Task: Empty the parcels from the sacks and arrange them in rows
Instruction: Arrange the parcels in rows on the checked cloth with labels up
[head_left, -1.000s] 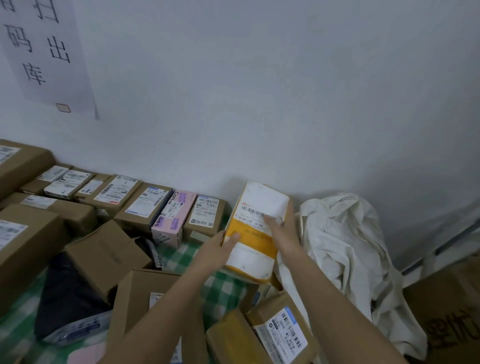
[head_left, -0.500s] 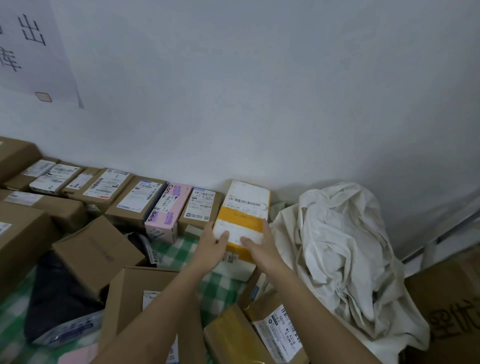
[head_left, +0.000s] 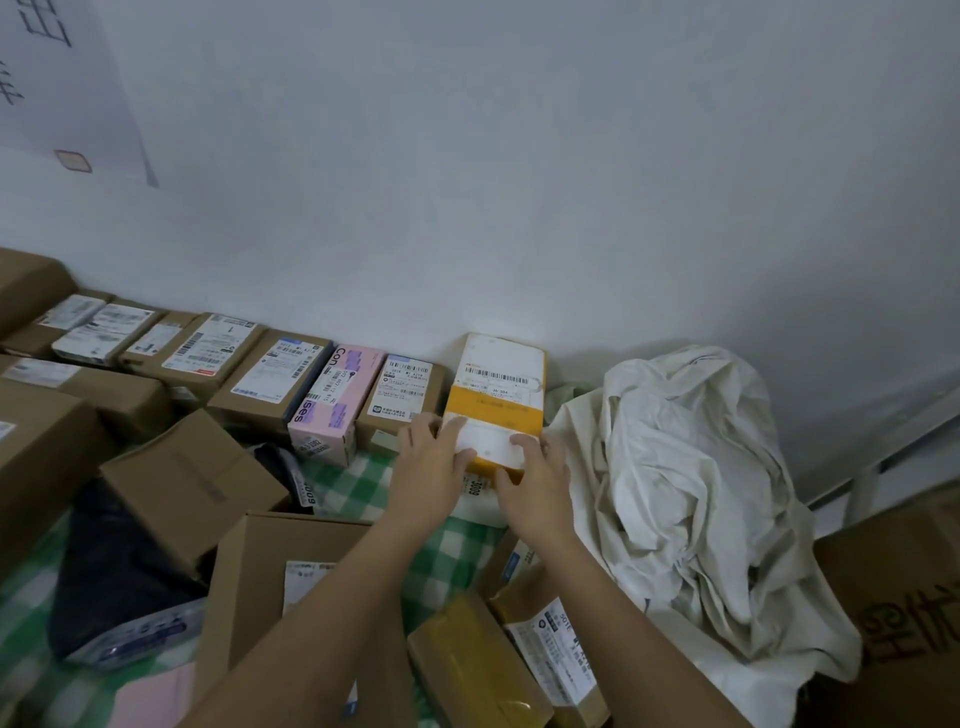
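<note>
A yellow and white parcel (head_left: 493, 395) lies flat against the wall, at the right end of a row of labelled parcels (head_left: 208, 348). It sits beside a small brown box (head_left: 402, 395) and a pink box (head_left: 332, 410). My left hand (head_left: 431, 462) holds its near left corner, thumb on top. My right hand (head_left: 535, 483) grips its near right end. A crumpled white sack (head_left: 685, 493) is heaped just right of the parcel.
Loose parcels lie on the green checked cloth (head_left: 358, 488) in front: a brown box (head_left: 192, 483), a black bag (head_left: 119, 571), a large carton (head_left: 260, 582), two taped parcels (head_left: 519, 660). A cardboard box (head_left: 904, 597) stands far right. A paper sign (head_left: 62, 88) hangs on the wall.
The yellow and white parcel went from held upright in the air down flat into the row by the wall. Both hands slid to its near end.
</note>
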